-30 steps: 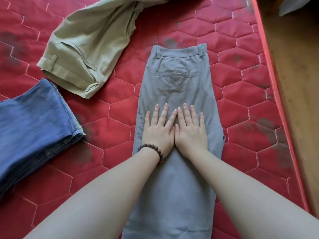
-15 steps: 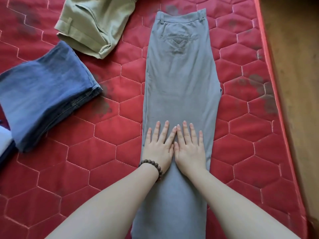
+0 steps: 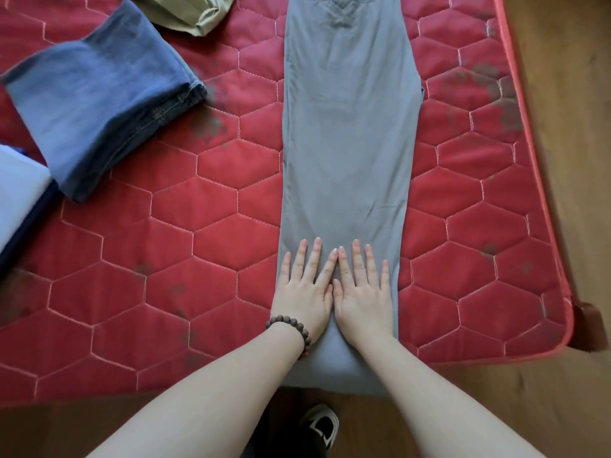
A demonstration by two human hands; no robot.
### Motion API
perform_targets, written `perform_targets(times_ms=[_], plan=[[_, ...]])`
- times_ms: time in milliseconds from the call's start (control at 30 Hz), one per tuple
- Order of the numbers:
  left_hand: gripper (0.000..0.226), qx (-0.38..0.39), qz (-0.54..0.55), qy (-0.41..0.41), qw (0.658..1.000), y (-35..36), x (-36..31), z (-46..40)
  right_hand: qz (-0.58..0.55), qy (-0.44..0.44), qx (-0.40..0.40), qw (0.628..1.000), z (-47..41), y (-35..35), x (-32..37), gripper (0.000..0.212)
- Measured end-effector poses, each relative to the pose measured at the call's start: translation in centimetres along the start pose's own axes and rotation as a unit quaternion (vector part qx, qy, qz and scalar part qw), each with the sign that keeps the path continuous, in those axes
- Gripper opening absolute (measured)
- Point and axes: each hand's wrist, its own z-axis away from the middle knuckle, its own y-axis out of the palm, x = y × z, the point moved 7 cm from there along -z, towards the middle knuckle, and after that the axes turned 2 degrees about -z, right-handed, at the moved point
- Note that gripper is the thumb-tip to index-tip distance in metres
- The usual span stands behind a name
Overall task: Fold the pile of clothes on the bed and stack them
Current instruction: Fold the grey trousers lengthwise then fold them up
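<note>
At the far left edge a pale folded piece lies over something dark, only partly in view, so what it is cannot be told. Just right of it the jeans sit folded into a thick block on the red bed, overlapping that pale piece at their near corner; this looks like finished work, with the stack perhaps begun there. Further right, at the far edge, a khaki garment lies crumpled and mostly out of view, and it appears not yet folded.

Right of centre the grey trousers lie stretched lengthwise, waist far, legs doubled one over the other, with the near end hanging slightly past the near bed edge. The left hand, with a bead bracelet at the wrist, presses flat on the near part of the trousers, fingers spread and gripping nothing. The right hand lies flat just beside it, index fingers touching, also spread and holding nothing.

The trousers seem to be at the smoothing step, with the lengthwise fold made. The crosswise folds and the move onto the stack remain, then the khaki garment. To the right, bare wooden floor shows beyond the bed edge.
</note>
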Motion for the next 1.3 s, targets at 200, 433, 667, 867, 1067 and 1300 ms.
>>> perform_targets(times_ms=[200, 433, 667, 867, 1067, 1300], plan=[[0.061, 0.033, -0.009, -0.017, 0.999, 1.2, -1.4, 5.3, -0.009, 0.002, 0.008, 1.0, 6.8, 0.7, 0.1, 0.056], [0.062, 0.055, -0.011, -0.023, 0.998, 1.2, -2.1, 7.5, -0.011, -0.015, 0.021, 1.0, 10.0, 0.5, 0.3, 0.054], [0.062, 0.026, -0.019, -0.024, 0.999, -0.8, -1.1, 0.5, -0.029, -0.04, 0.007, 0.999, 1.4, -0.1, 0.2, 0.052], [0.065, 0.038, -0.019, 0.001, 0.999, -3.0, 1.3, -9.2, -0.022, -0.039, 0.004, 0.999, -8.6, -0.8, -0.8, 0.053], [0.064, 0.026, -0.016, -0.001, 1.0, -6.3, 4.5, -19.3, 0.008, -0.033, 0.024, 0.999, -19.6, -2.1, -2.0, 0.055], [0.067, -0.003, -0.021, -0.042, 0.999, -9.3, 7.1, -30.5, 0.012, -0.051, 0.041, 0.998, -31.9, -4.2, -2.7, 0.059]])
